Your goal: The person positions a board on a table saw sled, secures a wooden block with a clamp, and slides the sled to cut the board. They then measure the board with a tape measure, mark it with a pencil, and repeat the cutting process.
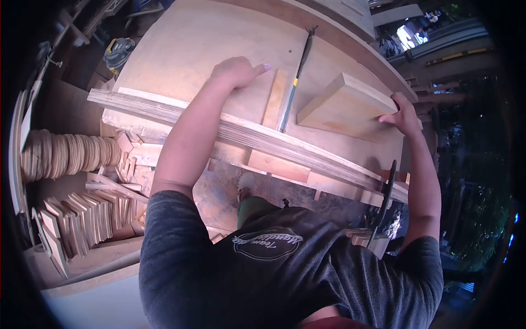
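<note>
Mottled floor (227, 192); dark greenery (482, 208); bright patch (411, 36) behind.

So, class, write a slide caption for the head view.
Right hand holding a board at the table, left hand near a wooden strip.

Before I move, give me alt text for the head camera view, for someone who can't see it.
A person's right hand grips a thick wooden board at a pale worktable, while the left hand is near a narrow wood strip. Rows of cut wood pieces lie at lower left.
</note>
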`<state>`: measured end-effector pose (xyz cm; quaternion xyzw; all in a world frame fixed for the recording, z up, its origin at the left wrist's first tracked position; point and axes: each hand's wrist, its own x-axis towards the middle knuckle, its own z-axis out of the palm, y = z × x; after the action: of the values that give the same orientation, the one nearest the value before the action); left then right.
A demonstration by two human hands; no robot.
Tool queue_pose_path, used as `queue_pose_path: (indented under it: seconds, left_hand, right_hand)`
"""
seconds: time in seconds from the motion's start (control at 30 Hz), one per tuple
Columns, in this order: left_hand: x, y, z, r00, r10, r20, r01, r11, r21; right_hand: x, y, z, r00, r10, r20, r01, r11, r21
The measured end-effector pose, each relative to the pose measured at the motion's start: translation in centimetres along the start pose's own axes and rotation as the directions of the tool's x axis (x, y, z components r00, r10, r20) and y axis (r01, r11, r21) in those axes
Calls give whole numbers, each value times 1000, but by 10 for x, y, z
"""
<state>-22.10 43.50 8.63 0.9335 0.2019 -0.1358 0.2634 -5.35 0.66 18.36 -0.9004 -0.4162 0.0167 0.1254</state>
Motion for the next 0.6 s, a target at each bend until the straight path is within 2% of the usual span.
queue_pose_path:
  seconds: [0.03,0.07,0.1,0.17,0.2,0.27,0.3,0.37,0.4,0.47,0.53,0.6]
  left_hand:
    - [-2,-1,-2,998,-9,-59,8,1000,-9]
    - [-6,-2,-3,993,-18,-113,16,1000,-17]
    - [-11,-5,-4,994,-5,-106,5,1000,4]
    - [-29,-7,0,933,70,-353,-175,945,-275]
    - [-46,-2,7,940,71,-334,-164,952,-258]
    - [-88,1,19,773,119,-624,-422,830,-365]
    - [-109,3,31,776,111,-621,-405,842,-356]
    - [-151,5,63,649,89,-755,-578,703,-415]
    - [-171,1,81,640,67,-765,-559,724,-404]
    - [-208,-1,122,626,19,-780,-542,729,-418]
    - [-252,2,164,663,-47,-748,-475,746,-467]
    - [-294,-2,210,717,-47,-696,-435,749,-499]
  right_hand:
    - [-7,6,0,997,-48,-66,43,996,-80]
    - [-13,14,2,999,-32,-24,28,988,-151]
    - [-18,18,2,999,-14,-35,9,990,-140]
    - [-23,20,1,994,-84,-74,68,978,-198]
    - [-27,22,0,998,-63,-31,55,975,-215]
    - [-34,25,2,999,-53,8,53,973,-224]
    - [-40,22,5,999,-25,-30,18,972,-236]
    - [-48,19,9,998,-45,-40,34,967,-254]
    - [-51,20,15,997,-61,-40,50,970,-239]
    - [-58,21,23,960,-148,-237,-5,840,-543]
    - [-66,12,21,937,-170,-305,-35,823,-567]
    - [-94,-11,11,913,-177,-369,-82,804,-589]
